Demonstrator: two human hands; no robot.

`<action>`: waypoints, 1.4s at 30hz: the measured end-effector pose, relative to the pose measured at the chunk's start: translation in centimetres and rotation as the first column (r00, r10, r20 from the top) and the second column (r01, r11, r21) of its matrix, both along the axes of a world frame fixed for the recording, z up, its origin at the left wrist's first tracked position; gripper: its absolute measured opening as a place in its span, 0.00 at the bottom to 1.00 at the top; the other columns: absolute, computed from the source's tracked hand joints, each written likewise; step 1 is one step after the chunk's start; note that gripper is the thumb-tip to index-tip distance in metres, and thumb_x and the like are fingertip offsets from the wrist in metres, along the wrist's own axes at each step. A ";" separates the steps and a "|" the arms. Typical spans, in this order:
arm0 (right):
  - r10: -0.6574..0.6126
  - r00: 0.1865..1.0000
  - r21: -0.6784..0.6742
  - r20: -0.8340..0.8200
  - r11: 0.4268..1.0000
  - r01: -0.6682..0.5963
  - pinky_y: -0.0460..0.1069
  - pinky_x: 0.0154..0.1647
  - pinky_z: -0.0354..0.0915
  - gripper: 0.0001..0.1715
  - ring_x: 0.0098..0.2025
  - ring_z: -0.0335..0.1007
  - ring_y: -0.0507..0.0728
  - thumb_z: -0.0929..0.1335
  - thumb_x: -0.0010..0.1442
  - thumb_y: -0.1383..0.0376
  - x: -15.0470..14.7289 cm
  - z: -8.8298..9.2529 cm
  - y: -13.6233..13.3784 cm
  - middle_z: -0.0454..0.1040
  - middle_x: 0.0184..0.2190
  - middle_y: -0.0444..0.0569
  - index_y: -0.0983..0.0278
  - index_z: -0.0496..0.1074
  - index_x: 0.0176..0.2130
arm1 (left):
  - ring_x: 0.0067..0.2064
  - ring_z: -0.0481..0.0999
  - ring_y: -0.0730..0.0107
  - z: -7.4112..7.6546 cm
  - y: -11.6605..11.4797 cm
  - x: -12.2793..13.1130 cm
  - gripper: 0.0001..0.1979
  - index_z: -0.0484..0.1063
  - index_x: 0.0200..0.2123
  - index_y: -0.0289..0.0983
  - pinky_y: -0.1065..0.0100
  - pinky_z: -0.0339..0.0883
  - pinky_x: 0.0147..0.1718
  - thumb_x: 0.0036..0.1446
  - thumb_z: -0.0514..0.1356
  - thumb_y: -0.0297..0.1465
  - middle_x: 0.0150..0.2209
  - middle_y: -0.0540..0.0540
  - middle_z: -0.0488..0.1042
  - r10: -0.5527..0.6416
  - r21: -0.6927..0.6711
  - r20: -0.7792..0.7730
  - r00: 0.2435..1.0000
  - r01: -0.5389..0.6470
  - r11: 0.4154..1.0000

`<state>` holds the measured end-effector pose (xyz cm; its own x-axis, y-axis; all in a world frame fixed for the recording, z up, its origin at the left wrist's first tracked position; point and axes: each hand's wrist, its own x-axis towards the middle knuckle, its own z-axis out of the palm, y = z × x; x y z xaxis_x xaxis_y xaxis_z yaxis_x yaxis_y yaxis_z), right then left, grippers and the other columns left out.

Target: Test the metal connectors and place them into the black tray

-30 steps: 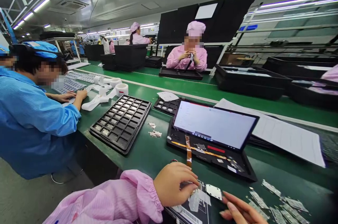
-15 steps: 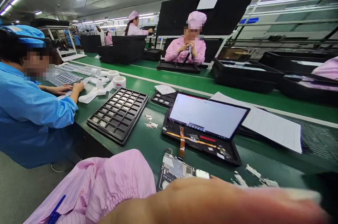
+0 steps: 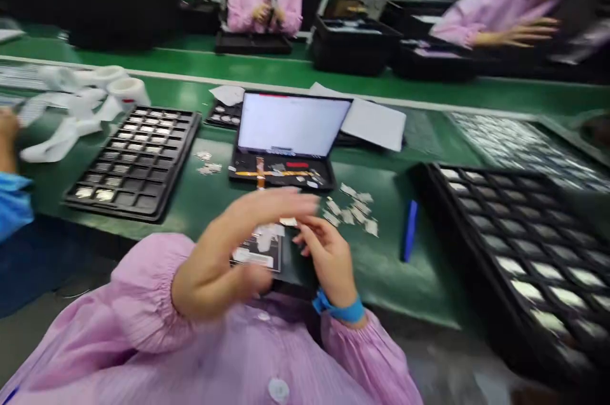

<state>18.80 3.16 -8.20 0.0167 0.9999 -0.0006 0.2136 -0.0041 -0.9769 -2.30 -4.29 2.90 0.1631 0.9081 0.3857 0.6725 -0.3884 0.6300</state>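
Note:
My left hand point(image 3: 223, 252) is raised over the circuit board point(image 3: 255, 259), partly covering it. Its fingers are stretched out and its thumb stands apart, with nothing between them. My right hand point(image 3: 333, 259), wearing a blue wristband point(image 3: 340, 309), has its fingers pinched together at the board's right side, at a small white piece point(image 3: 288, 222). Blur hides the exact hold. Behind the board stands a lit screen point(image 3: 293, 125) in a black case point(image 3: 281, 170), with an orange-brown ribbon cable point(image 3: 260, 173) running from it toward the board.
Small metal parts point(image 3: 352, 205) and a blue pen point(image 3: 409, 230) lie to the right. Black compartment trays stand left point(image 3: 143, 201) and right point(image 3: 481, 227). White tape rolls point(image 3: 128, 92) lie at far left. Co-workers sit across the green conveyor point(image 3: 190, 65) and at left.
The view has turned down and to the right, bringing the right-hand tray and my right hand into sight. My left hand, large before the lens earlier, now appears farther from it.

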 end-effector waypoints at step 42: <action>0.080 0.812 -0.481 -0.578 0.771 -0.418 0.41 0.14 0.56 0.20 0.22 0.66 0.48 0.69 0.59 0.60 0.5 2.2 -0.1 0.73 0.26 0.45 0.64 0.75 0.50 | 0.59 0.70 0.56 -11.0 5.6 1.7 0.15 0.71 0.53 0.35 0.51 0.63 0.55 0.65 0.54 0.28 0.56 0.42 0.74 -0.185 0.005 -0.233 0.955 0.191 0.982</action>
<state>19.30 3.09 -5.98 -0.4048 0.7714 -0.4910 -0.2224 -0.6039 -0.7654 -0.61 1.34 -8.07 0.4174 0.8420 0.3417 0.7114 -0.5367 0.4536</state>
